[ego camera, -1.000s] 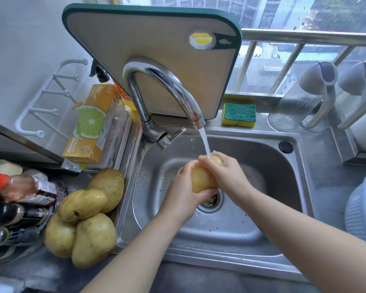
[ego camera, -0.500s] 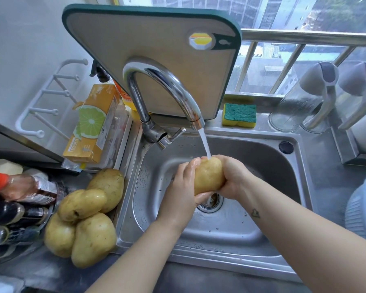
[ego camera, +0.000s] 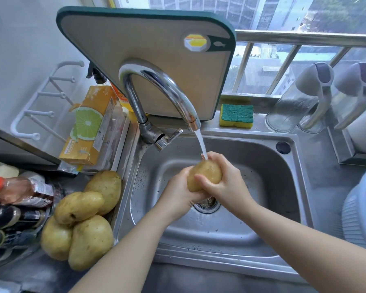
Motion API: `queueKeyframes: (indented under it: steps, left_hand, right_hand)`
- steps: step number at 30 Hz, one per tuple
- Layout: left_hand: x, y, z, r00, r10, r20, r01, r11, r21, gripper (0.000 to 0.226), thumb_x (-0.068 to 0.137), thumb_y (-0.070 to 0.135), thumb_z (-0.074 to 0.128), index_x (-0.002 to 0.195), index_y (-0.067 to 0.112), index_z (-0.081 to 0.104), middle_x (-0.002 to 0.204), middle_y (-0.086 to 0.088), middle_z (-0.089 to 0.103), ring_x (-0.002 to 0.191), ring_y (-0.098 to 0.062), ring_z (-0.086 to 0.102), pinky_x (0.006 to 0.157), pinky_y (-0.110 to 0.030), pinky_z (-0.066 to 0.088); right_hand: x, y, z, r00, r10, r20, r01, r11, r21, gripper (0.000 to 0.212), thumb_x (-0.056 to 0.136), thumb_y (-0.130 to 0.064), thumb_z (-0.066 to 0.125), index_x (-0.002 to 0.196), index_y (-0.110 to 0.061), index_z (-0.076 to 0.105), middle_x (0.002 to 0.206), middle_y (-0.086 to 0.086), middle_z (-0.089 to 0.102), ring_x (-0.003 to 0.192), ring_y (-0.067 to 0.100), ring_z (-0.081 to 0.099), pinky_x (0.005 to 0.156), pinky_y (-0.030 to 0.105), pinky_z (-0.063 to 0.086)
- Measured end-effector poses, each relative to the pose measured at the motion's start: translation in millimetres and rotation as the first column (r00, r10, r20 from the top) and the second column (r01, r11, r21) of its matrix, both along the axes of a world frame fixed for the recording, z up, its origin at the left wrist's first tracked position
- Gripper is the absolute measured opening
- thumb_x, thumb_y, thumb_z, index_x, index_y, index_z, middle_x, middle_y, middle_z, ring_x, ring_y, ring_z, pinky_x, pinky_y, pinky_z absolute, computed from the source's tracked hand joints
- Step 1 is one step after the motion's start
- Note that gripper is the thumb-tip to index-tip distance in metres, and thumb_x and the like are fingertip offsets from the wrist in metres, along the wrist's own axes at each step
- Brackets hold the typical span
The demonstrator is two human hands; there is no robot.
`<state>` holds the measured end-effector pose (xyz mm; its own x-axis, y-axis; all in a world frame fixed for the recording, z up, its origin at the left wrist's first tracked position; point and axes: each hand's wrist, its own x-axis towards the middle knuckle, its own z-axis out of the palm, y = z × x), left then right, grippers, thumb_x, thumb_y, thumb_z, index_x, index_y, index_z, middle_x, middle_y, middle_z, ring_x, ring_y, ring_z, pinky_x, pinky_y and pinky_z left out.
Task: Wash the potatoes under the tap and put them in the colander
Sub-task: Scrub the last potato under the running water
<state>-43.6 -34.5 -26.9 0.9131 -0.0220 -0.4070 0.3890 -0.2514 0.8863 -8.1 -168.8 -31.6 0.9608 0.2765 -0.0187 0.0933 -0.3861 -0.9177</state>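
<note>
Left hand (ego camera: 179, 194) and right hand (ego camera: 228, 185) grip one potato (ego camera: 205, 173) under the tap (ego camera: 156, 81), over the sink (ego camera: 273, 197) middle, clear of its walls; four potatoes (ego camera: 82, 220) crowd the counter (ego camera: 49, 273) at the sink's left edge.

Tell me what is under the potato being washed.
The left hand cups the potato from below, and the right hand grips its front. Beneath them the drain shows only in part; the hands cover the rest of it.
</note>
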Motion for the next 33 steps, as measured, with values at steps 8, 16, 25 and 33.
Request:
queueKeyframes:
  steps: [8,16,25,33]
  left_hand:
    - [-1,16,6,0.982,-0.102,-0.159,0.084,0.990,-0.112,0.036,0.079,0.021,0.075,0.108,0.015,0.055,0.072,0.012,0.062,0.059,0.001,0.057,0.059,-0.021,0.050]
    - [1,7,1,0.987,-0.077,0.138,0.010,0.905,0.426,0.073,0.069,0.029,0.080,0.131,0.024,0.043,0.115,0.001,0.056,0.099,-0.021,0.059,0.067,-0.034,0.049]
    - [7,10,-8,0.895,-0.360,0.263,0.136,0.782,0.608,0.084,0.067,0.047,0.078,0.140,0.025,0.041,0.133,0.006,0.046,0.120,-0.012,0.047,0.096,-0.022,0.038]
    - [19,-21,-16,0.953,0.232,0.193,-0.232,0.972,-0.023,0.055,0.054,0.071,0.059,0.095,0.034,0.062,0.088,0.009,0.067,0.082,-0.005,0.063,0.071,-0.017,0.050]
  right_hand:
    - [13,11,3,0.982,0.139,-0.130,-0.133,0.990,0.053,0.007,0.081,-0.022,0.065,0.086,-0.018,0.069,0.091,-0.004,0.067,0.086,0.001,0.060,0.079,0.013,0.044]
    - [35,27,9,0.781,-0.108,-0.615,0.240,0.961,0.136,0.028,0.091,-0.019,0.053,0.071,-0.018,0.071,0.089,0.009,0.068,0.090,0.025,0.062,0.090,0.043,0.050]
    - [35,-5,11,0.188,0.126,-0.974,0.233,0.958,0.169,0.063,0.080,-0.066,0.056,0.114,-0.014,0.059,0.094,0.016,0.065,0.072,0.030,0.066,0.052,0.034,0.057]
    - [23,-7,11,0.653,-0.045,-0.756,0.280,0.942,0.186,0.030,0.093,-0.044,0.052,0.101,-0.018,0.064,0.105,0.012,0.069,0.087,0.024,0.068,0.077,0.040,0.060]
